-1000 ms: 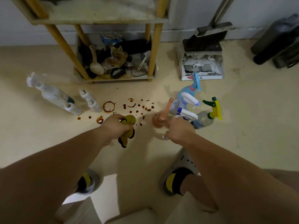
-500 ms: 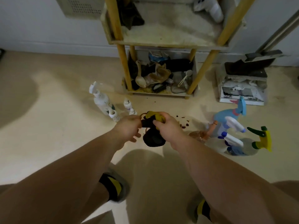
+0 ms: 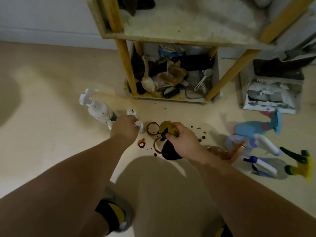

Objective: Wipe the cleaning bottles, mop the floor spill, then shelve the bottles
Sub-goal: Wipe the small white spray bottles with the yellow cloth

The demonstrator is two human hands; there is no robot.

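Bottle point(image 3: 140, 127) gripped on the floor point(image 3: 51, 117) — beside the spill point(image 3: 148, 130).
Left hand point(image 3: 125, 128) curls round its top; right hand point(image 3: 182, 141) clutches a yellow-black cloth point(image 3: 168, 149) just over the brown rings.

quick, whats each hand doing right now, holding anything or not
Left hand: closed, gripping a small white bottle.
Right hand: closed, gripping the yellow and black cloth.
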